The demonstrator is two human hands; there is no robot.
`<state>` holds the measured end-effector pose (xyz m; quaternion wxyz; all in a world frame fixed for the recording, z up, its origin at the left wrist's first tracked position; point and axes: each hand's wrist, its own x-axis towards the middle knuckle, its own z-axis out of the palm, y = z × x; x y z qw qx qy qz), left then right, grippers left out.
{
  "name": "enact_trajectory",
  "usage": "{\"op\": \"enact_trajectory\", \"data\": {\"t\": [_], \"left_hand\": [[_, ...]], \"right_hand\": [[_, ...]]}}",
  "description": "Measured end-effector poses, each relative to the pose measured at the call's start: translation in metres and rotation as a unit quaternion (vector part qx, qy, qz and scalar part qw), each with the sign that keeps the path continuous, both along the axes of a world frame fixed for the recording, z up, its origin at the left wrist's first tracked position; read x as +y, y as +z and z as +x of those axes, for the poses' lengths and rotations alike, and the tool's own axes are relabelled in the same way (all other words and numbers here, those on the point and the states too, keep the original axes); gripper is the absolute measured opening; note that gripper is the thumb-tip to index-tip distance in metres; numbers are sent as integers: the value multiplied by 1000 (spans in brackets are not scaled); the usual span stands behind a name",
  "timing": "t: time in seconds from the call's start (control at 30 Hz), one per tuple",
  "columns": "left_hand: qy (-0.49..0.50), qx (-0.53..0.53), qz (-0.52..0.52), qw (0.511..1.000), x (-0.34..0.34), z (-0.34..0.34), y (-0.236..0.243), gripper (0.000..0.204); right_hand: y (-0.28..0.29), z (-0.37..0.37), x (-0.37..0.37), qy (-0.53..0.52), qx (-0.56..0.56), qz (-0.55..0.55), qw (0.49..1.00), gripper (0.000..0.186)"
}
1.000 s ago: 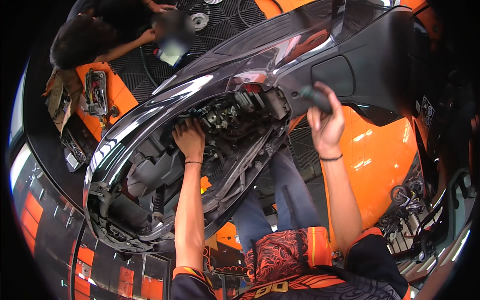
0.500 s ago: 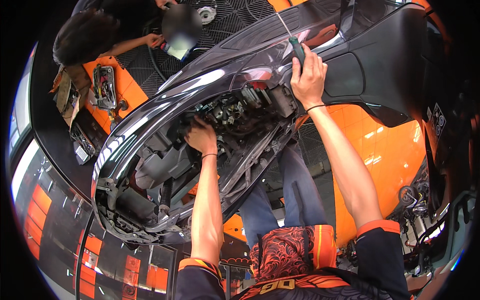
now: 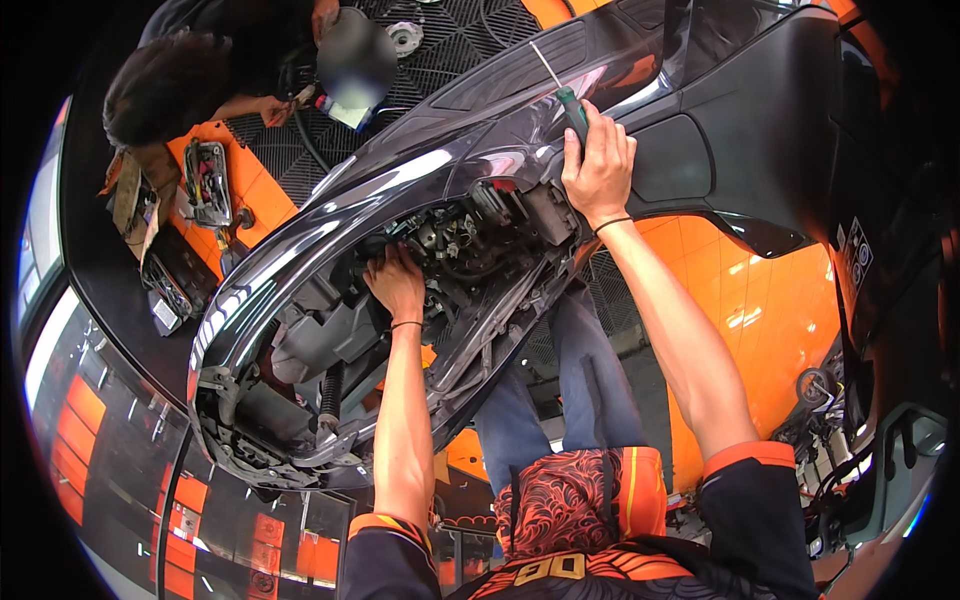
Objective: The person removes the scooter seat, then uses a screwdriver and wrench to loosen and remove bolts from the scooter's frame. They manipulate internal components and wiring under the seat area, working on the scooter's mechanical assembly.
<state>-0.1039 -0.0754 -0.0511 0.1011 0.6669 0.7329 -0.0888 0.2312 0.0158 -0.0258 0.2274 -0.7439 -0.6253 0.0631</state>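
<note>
My right hand (image 3: pixel 600 160) is closed round the green handle of a screwdriver (image 3: pixel 568 100) and rests at the dark panels of the scooter body (image 3: pixel 680 150), above the opening. The screwdriver's thin shaft points up and left over the glossy panel. My left hand (image 3: pixel 396 282) is inside the open compartment, its fingers curled among black parts just left of the metal mechanism (image 3: pixel 455 235); what they hold, if anything, is hidden. Below my left hand is a grey plastic housing (image 3: pixel 325 340).
A co-worker (image 3: pixel 170 80) bends over at the upper left, hands near a black mat (image 3: pixel 260 140). An open case of parts (image 3: pixel 208 180) lies on orange flooring (image 3: pixel 255 195), beside cardboard and a dark box (image 3: pixel 175 285). An orange glossy surface (image 3: pixel 750 360) is at the right.
My right hand with the screwdriver has risen onto the body panel, then shifted slightly left and down. My left hand has moved a little but stays in the compartment.
</note>
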Motion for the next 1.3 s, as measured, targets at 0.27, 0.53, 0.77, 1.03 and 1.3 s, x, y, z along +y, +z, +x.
{"op": "enact_trajectory", "data": {"t": [0.27,0.53,0.77,1.03,1.3], "left_hand": [[111,-49,13,992,1,9,3,41],[-17,51,-21,998,0,-9,-7,37],[81,-2,-35,996,5,4,3,37],[-42,19,-57,997,1,-16,-11,39],[98,-39,32,994,-5,6,0,44]], "right_hand": [[2,2,0,-4,-5,-7,1000,45],[3,-2,2,-1,1,-5,1000,45],[2,2,0,-3,-15,-6,1000,44],[3,-3,1,-1,-2,-6,1000,44],[-1,3,0,-1,-14,3,1000,43]]}}
